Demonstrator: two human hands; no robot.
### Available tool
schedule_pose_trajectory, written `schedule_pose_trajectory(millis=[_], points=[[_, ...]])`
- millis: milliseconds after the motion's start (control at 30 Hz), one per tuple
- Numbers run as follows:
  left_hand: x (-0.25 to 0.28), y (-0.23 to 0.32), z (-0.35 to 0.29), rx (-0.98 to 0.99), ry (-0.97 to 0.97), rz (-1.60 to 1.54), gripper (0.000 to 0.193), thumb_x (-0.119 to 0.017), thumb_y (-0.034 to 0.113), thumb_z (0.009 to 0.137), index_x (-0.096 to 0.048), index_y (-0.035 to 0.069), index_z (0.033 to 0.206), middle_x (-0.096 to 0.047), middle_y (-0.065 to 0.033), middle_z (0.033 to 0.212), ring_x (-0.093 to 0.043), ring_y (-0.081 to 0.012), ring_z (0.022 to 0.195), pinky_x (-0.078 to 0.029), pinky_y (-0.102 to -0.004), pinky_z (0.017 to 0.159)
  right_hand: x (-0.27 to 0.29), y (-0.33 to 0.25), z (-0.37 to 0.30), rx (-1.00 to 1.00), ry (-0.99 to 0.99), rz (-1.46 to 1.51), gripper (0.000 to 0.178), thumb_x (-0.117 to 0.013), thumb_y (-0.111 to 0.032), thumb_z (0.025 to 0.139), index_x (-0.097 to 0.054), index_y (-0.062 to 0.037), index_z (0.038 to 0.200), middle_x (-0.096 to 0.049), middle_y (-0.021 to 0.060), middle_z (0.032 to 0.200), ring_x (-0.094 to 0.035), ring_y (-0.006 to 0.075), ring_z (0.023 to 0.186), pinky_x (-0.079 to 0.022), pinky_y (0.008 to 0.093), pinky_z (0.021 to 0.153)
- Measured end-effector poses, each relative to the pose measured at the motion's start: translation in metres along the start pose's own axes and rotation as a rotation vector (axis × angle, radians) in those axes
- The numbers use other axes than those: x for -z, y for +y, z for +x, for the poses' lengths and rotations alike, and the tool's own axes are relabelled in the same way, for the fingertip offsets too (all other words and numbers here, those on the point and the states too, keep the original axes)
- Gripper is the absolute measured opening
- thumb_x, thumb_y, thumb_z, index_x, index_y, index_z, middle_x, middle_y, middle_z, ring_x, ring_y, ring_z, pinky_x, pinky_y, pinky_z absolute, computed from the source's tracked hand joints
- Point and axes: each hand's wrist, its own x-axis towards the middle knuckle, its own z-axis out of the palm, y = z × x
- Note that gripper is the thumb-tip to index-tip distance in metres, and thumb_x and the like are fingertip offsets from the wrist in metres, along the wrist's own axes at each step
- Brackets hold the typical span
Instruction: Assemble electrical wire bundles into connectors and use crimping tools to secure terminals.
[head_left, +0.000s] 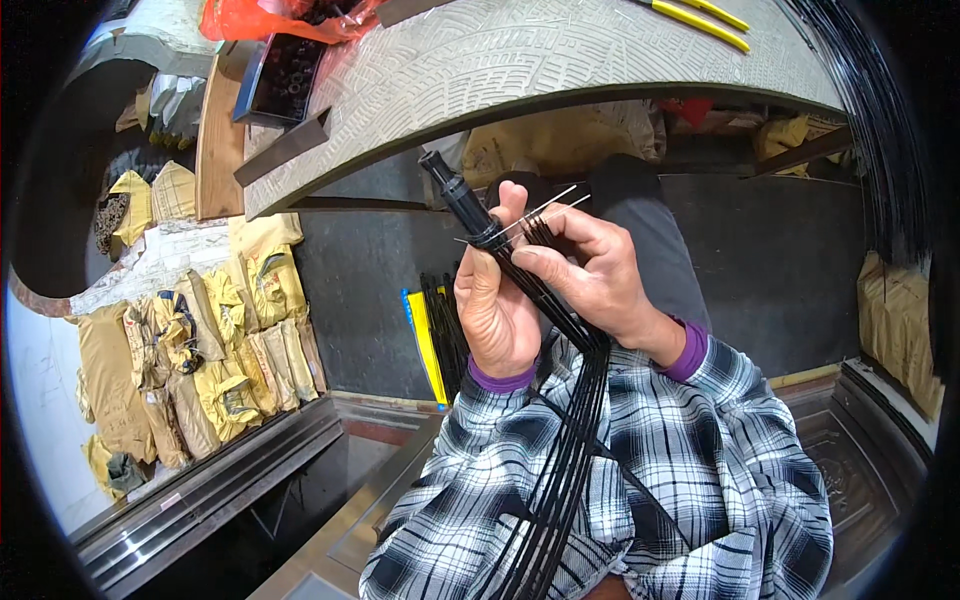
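In front of my chest, my left hand is closed around the lower end of a black stepped plastic tube, which looks like an umbrella runner. Thin bright metal wires cross between the fingers of both hands beside the tube's collar. My right hand pinches the ends of several thin black rods close to that collar; the exact grip is partly hidden by the fingers. From there a long bundle of black rods runs down over my plaid sleeves and lap.
A grey textured worktable curves across the top, carrying yellow-handled pliers, a dark box of small black parts and a red plastic bag. More black rods hang over its right edge. Yellowish sacks lie at left.
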Motion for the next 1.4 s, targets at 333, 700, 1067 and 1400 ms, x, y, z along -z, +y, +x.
schedule_pose_trajectory(millis=[333,700,1067,1400], points=[[0.003,-0.004,0.0,-0.104,-0.051,0.076,0.037,-0.051,0.024,0.088,-0.051,0.0,0.117,-0.043,-0.0192,0.129,-0.038,-0.0262,0.122,-0.027,-0.0386,0.104,0.008,0.006,0.012,-0.28,-0.112,0.394,0.021,-0.064,-0.012,0.08,-0.06,0.0039,0.092,-0.061,0.0029,0.082,-0.055,0.0067,0.072,-0.045,0.0203,0.066],[0.002,0.017,-0.002,0.171,-0.027,0.407,0.044,-0.041,0.026,0.093,-0.046,-0.008,0.12,-0.041,-0.0196,0.131,-0.033,-0.0209,0.126,-0.023,-0.03,0.104,0.015,-0.003,0.008,-0.25,-0.157,0.489,0.02,-0.059,-0.011,0.083,-0.057,0.0049,0.094,-0.062,0.0077,0.08,-0.06,0.0103,0.069,-0.049,0.0224,0.064],[-0.017,0.011,0.006,-0.492,-0.03,0.532,0.068,-0.07,0.022,0.075,-0.034,-0.003,0.128,-0.044,-0.0145,0.124,-0.044,-0.0206,0.114,-0.034,-0.0326,0.096,-0.017,-0.003,0.033,0.481,0.039,-0.044,0.011,-0.062,0.004,0.076,-0.053,0.0019,0.081,-0.058,0.009,0.085,-0.055,0.0108,0.076,-0.044,0.0218,0.069],[0.013,0.01,0.015,-0.498,0.287,0.356,0.024,-0.058,0.002,0.083,-0.054,-0.007,0.105,-0.061,-0.0142,0.094,-0.06,-0.0186,0.085,-0.047,-0.0284,0.08,-0.025,0.029,0.028,0.069,0.004,0.115,0.016,-0.067,0.001,0.074,-0.053,0.0001,0.081,-0.061,0.0088,0.091,-0.056,0.0101,0.083,-0.045,0.024,0.075]])
